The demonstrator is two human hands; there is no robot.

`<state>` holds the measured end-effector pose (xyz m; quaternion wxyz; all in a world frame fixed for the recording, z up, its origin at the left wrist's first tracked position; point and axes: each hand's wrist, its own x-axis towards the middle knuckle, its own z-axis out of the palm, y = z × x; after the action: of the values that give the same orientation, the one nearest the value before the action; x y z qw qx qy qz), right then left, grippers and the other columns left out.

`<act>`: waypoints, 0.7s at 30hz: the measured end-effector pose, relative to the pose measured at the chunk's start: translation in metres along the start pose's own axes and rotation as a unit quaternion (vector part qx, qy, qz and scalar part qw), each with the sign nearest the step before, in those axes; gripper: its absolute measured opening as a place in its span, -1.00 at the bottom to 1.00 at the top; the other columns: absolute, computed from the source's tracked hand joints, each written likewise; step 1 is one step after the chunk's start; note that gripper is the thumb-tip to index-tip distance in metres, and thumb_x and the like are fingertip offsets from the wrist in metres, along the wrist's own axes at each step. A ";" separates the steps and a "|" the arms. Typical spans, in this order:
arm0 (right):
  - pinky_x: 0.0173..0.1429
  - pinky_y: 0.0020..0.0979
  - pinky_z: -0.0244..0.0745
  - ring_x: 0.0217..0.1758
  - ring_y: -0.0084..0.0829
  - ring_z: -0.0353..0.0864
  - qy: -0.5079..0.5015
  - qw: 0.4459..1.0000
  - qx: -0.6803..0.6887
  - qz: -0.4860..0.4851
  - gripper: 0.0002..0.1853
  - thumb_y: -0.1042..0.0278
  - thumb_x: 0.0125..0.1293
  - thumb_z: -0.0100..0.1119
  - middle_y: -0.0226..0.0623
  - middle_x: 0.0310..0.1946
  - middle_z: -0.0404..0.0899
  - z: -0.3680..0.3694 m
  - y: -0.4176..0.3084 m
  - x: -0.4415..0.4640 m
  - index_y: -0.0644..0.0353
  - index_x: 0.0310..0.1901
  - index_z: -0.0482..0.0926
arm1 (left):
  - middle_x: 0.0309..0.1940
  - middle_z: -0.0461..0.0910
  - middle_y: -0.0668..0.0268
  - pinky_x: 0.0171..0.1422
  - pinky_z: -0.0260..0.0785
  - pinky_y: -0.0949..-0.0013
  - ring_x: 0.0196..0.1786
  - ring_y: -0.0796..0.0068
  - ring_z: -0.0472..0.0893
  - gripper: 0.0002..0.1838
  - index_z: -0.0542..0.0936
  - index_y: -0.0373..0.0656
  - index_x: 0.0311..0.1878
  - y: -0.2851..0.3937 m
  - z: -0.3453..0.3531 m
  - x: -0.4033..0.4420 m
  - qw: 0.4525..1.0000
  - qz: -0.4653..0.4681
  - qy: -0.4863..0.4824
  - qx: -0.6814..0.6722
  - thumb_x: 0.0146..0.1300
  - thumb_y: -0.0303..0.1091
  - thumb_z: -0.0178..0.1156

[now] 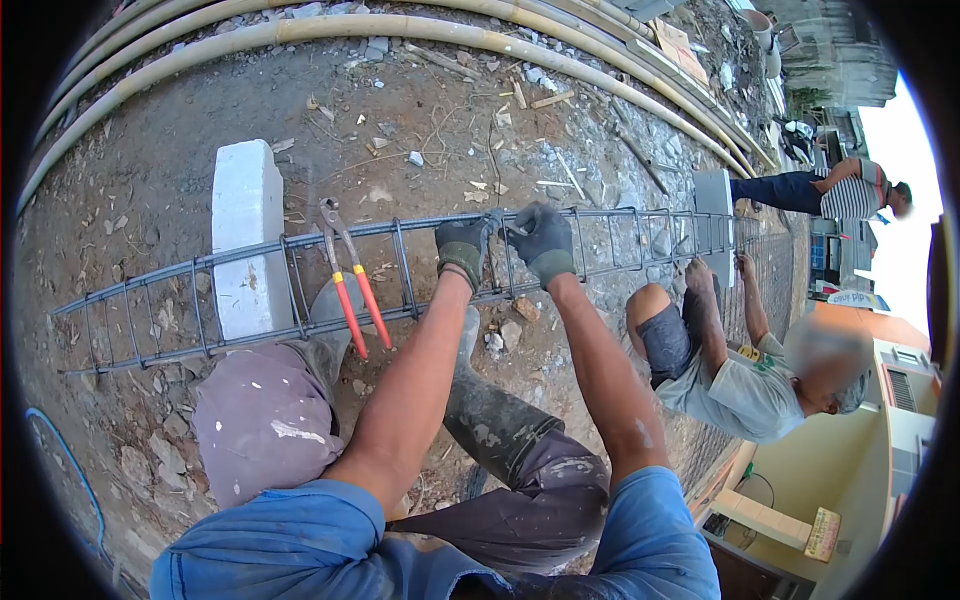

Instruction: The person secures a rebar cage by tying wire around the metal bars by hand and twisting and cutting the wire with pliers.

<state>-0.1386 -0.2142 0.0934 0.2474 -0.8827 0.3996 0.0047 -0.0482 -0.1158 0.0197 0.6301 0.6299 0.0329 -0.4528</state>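
A long steel rebar cage (400, 262), made of long bars with square stirrups, runs across in front of me. My left hand (466, 244), in a dark glove, is closed at its far bar beside a stirrup. Close by on the right, my right hand (541, 240), gloved too, has its fingers pinched together at the same bar. Whatever is between those fingertips is too small to make out. Pincers (352, 275) with red and yellow handles lie across the cage to the left of my hands. A white block (246, 185) supports the cage's left part.
A co-worker (745, 375) crouches at right with hands by the cage's far end, near another block (714, 190). Another person (840, 190) stands beyond. Long bamboo poles (420, 32) lie along the back. Rubble and a blue hose (72, 470) are on the ground.
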 end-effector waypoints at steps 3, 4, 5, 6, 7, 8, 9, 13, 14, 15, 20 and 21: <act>0.10 -0.18 0.42 -0.05 -0.22 0.58 0.137 0.960 -0.223 -0.099 -0.41 0.22 -0.06 0.47 -0.15 -0.13 0.64 -0.018 -0.032 -0.003 0.13 0.08 0.56 | -0.53 0.67 0.30 -0.34 0.33 0.29 -0.51 0.52 0.46 -0.62 0.68 -0.32 -0.46 0.012 0.001 -0.009 0.999 -0.004 0.027 0.036 0.01 -0.13 0.49; 0.15 -0.14 0.38 0.01 -0.15 0.55 0.168 0.945 -0.233 -0.155 -0.37 0.20 -0.07 0.46 -0.15 -0.09 0.61 -0.019 -0.033 -0.001 0.08 0.12 0.51 | -0.53 0.67 0.31 -0.35 0.33 0.29 -0.51 0.54 0.46 -0.63 0.68 -0.31 -0.46 0.002 0.003 -0.002 0.999 0.006 0.030 0.014 0.00 -0.13 0.49; 0.15 -0.14 0.38 0.01 -0.15 0.55 0.167 0.946 -0.233 -0.153 -0.37 0.20 -0.07 0.46 -0.15 -0.09 0.61 -0.014 -0.022 0.007 0.08 0.12 0.51 | -0.54 0.67 0.32 -0.36 0.32 0.29 -0.51 0.55 0.46 -0.63 0.68 -0.31 -0.45 -0.009 0.005 0.004 0.999 0.017 0.032 -0.007 0.00 -0.13 0.49; 0.12 -0.15 0.42 -0.02 -0.12 0.57 0.081 0.955 -0.164 -0.232 -0.45 0.21 -0.02 0.41 -0.15 -0.13 0.63 -0.007 -0.002 0.021 0.05 0.07 0.55 | -0.54 0.67 0.32 -0.36 0.32 0.29 -0.51 0.55 0.46 -0.63 0.68 -0.31 -0.45 -0.007 0.005 0.001 0.999 0.016 0.031 -0.006 0.00 -0.13 0.49; 0.08 -0.15 0.45 -0.06 -0.10 0.59 -0.005 0.947 -0.092 -0.307 -0.54 0.23 0.02 0.35 -0.15 -0.18 0.64 -0.003 0.005 0.027 0.02 0.03 0.58 | -0.54 0.67 0.31 -0.35 0.33 0.30 -0.51 0.55 0.46 -0.63 0.68 -0.31 -0.46 -0.002 0.004 -0.005 0.999 0.017 0.032 -0.003 0.00 -0.13 0.49; 0.08 -0.15 0.45 -0.06 -0.10 0.59 -0.003 0.948 -0.092 -0.306 -0.54 0.23 0.02 0.35 -0.15 -0.18 0.64 0.002 0.012 0.031 0.02 0.03 0.58 | -0.54 0.67 0.30 -0.35 0.34 0.30 -0.51 0.55 0.47 -0.63 0.68 -0.31 -0.47 0.004 0.004 -0.009 0.999 0.019 0.032 -0.001 -0.01 -0.13 0.48; 0.03 -0.15 0.48 -0.10 -0.08 0.61 -0.029 0.955 -0.097 -0.280 -0.60 0.22 0.06 0.30 -0.14 -0.20 0.65 0.003 0.009 0.034 0.00 0.00 0.60 | -0.54 0.67 0.30 -0.35 0.34 0.30 -0.51 0.55 0.47 -0.63 0.68 -0.31 -0.47 0.001 0.005 -0.005 0.999 0.021 0.030 -0.001 -0.01 -0.13 0.48; -0.02 -0.21 0.53 -0.15 -0.02 0.63 -0.065 0.962 -0.164 -0.208 -0.69 0.32 0.13 0.23 -0.07 -0.21 0.66 0.007 -0.001 0.033 0.09 -0.05 0.65 | -0.64 0.56 0.47 -0.51 0.18 0.42 -0.59 0.67 0.36 -0.69 0.67 -0.21 -0.54 -0.013 0.008 0.006 0.997 0.039 0.057 0.036 0.05 -0.16 0.47; -0.02 -0.21 0.53 -0.15 -0.02 0.63 -0.065 0.963 -0.165 -0.202 -0.69 0.32 0.13 0.23 -0.07 -0.21 0.66 0.008 0.000 0.033 0.09 -0.05 0.65 | -0.63 0.56 0.47 -0.50 0.19 0.44 -0.59 0.67 0.37 -0.70 0.69 -0.22 -0.52 -0.017 0.010 0.008 0.997 0.040 0.060 0.007 0.06 -0.16 0.47; -0.01 -0.20 0.53 -0.14 0.00 0.62 -0.058 0.971 -0.117 -0.202 -0.70 0.34 0.14 0.21 -0.06 -0.21 0.65 0.009 -0.001 0.034 0.09 -0.06 0.65 | -0.61 0.58 0.45 -0.49 0.24 0.47 -0.57 0.66 0.43 -0.71 0.69 -0.23 -0.51 -0.018 0.011 0.006 0.997 0.051 0.061 -0.010 0.08 -0.18 0.45; -0.11 -0.40 0.56 -0.26 -0.40 0.67 -0.128 0.972 0.183 -0.077 -0.73 0.56 0.13 0.19 -0.21 -0.30 0.69 0.022 0.022 0.051 0.24 -0.10 0.62 | -0.47 0.66 0.32 -0.41 0.48 0.48 -0.50 0.55 0.59 -0.79 0.67 -0.26 -0.40 -0.016 0.016 0.003 0.996 0.013 0.028 -0.080 0.14 -0.30 0.40; -0.12 -0.51 0.54 -0.23 -0.56 0.62 -0.144 0.967 0.207 -0.043 -0.72 0.66 0.09 0.20 -0.28 -0.29 0.67 0.014 0.014 0.052 0.30 -0.11 0.60 | -0.42 0.67 0.28 -0.36 0.54 0.43 -0.46 0.49 0.62 -0.81 0.66 -0.28 -0.34 -0.012 0.016 -0.001 0.989 -0.020 0.018 -0.147 0.15 -0.33 0.38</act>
<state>-0.1106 -0.2531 0.0644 0.4798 -0.8186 0.3134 0.0385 -0.0643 -0.1259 0.0143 0.7058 0.5379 0.1230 -0.4443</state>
